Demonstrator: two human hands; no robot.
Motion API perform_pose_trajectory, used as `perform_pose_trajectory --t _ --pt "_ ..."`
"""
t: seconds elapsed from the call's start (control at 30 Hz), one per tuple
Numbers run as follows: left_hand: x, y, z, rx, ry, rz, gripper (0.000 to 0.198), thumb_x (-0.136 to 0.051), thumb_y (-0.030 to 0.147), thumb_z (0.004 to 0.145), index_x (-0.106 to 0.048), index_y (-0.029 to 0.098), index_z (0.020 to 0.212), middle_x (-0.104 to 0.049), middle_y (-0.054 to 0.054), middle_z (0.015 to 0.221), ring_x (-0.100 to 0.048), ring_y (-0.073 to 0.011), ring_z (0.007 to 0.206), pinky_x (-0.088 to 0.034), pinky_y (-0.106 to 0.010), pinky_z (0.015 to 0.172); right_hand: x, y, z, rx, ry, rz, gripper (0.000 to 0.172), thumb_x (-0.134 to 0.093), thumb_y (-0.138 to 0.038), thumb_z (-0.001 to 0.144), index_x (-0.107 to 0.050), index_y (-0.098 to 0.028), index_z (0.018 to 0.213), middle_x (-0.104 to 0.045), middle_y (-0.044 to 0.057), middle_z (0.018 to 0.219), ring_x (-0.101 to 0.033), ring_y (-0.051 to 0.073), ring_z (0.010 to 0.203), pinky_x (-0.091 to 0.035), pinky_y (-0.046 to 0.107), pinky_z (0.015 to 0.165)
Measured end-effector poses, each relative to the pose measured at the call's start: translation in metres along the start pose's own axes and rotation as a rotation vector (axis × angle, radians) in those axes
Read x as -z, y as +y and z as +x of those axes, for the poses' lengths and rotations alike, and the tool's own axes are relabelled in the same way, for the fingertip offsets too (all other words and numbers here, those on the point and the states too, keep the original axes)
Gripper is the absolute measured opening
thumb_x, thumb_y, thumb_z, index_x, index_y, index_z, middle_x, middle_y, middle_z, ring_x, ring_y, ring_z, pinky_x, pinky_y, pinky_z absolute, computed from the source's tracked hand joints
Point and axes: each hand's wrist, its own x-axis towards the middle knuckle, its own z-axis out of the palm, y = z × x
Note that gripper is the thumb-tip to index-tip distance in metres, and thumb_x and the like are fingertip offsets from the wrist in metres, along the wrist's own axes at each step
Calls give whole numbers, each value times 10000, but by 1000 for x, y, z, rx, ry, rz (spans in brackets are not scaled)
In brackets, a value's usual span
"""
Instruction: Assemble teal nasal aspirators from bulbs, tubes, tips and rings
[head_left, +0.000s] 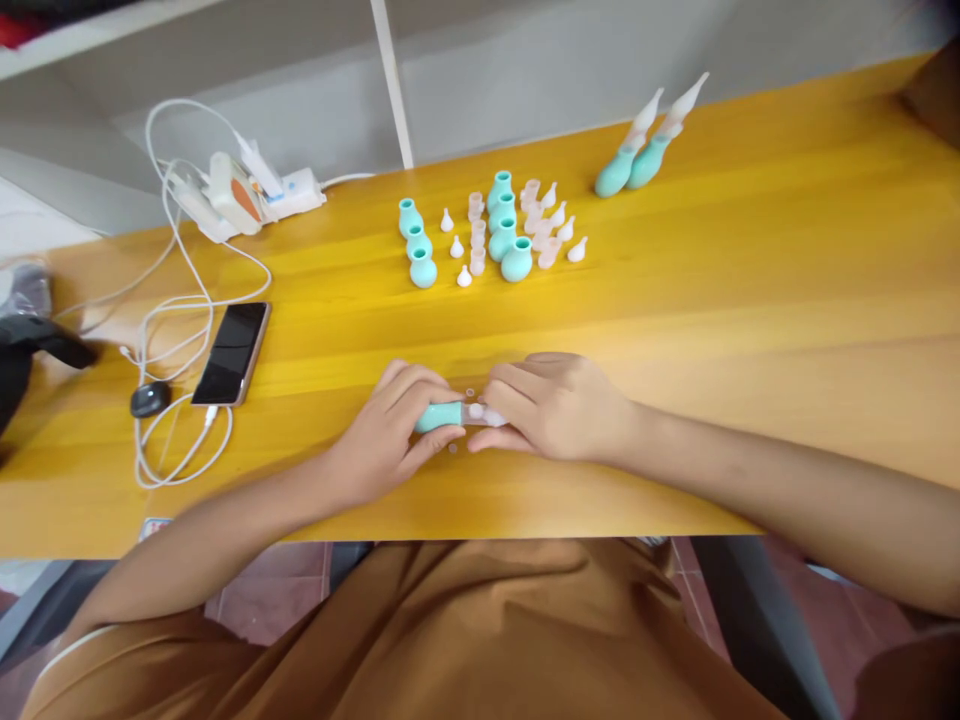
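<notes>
My left hand (394, 430) is wrapped round a teal rubber bulb (441, 416) of a nasal aspirator, its neck pointing right. A clear connector piece (474, 413) sits at the bulb's mouth. My right hand (559, 405) pinches the far end, where a whitish nozzle (495, 417) shows partly between the fingers. The two hands face each other low over the table, near its front edge. Two tiny clear discs, one above (469, 392) and one below (453, 449), lie by the bulb's neck.
Several teal bulbs (504, 240), clear connectors (477, 233) and white tips (577, 250) stand in rows on the wooden table (712, 300). Two assembled aspirators (649, 162) are at the back right. Leftward are a phone (232, 353), white cables (206, 290) and a power strip (296, 193).
</notes>
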Motion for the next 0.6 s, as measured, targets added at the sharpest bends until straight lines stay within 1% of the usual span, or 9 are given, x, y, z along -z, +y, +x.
perform_pose_trajectory --t 0.07,0.2,0.27,0.37,0.4,0.43,0.5,0.57,0.6 --pt "2 0 0 -16 60 26 251 -664 395 1131 -633 212 1301 -745 -90 1155 -676 -242 1080 -530 -412 966 3 3 2 -88 12 192 586 -482 -624 1180 -577 -177 812 -601 14 724 -453 130 598 -278 298 606" --pt "2 2 -2 -1 149 65 254 -772 335 1067 -666 239 1278 -759 -64 1144 -696 -224 1046 -536 -403 966 2 -4 7 -328 37 585 556 -456 -436 1224 -515 -178 735 -481 -38 628 -406 88 548 -288 251 586" --pt "3 3 -2 29 171 73 348 -820 385 1033 -660 243 1307 -749 -72 1185 -691 -235 1074 -541 -411 983 6 -7 13 -394 76 645 561 -477 -411 1216 -461 -181 705 -424 -53 612 -369 76 536 -285 238 570" --pt "3 2 -2 101 208 58 693 -897 532 941 -569 229 1471 -700 -128 1333 -666 -279 1147 -556 -448 1007 32 9 25 -392 86 511 586 -460 -411 1220 -394 -185 684 -412 -43 614 -352 73 545 -292 249 579" --pt "4 1 -2 110 222 36 705 -885 524 953 -544 222 1492 -685 -137 1352 -663 -273 1134 -563 -443 995 46 21 28 -378 55 417 594 -445 -412 1225 -402 -182 680 -441 -31 618 -362 75 554 -301 263 599" --pt "4 -1 -1 106 236 3 612 -846 469 995 -548 218 1467 -681 -129 1335 -664 -248 1086 -570 -418 965 61 38 31 -359 -40 304 594 -446 -419 1227 -434 -175 686 -492 -12 637 -396 79 577 -318 280 632" --pt "5 -5 1 70 230 -71 249 -709 296 1080 -598 217 1288 -687 -80 1211 -656 -188 970 -565 -344 883 93 82 34 -299 -186 93 640 -469 -523 1210 -531 -161 686 -561 25 638 -432 85 599 -315 322 671" --pt "6 -9 3 29 188 -112 31 -610 195 1099 -594 217 1082 -676 -43 1073 -650 -164 915 -548 -306 834 117 134 30 -396 -280 -178 670 -459 -567 1198 -636 -127 725 -646 76 687 -432 79 627 -300 360 702" --pt "7 -10 4 18 162 -113 96 -594 184 1097 -579 218 1008 -671 -36 1026 -650 -166 911 -542 -304 826 124 161 26 -469 -323 -303 675 -501 -586 1174 -678 -109 731 -673 90 694 -387 65 611 -281 374 696"
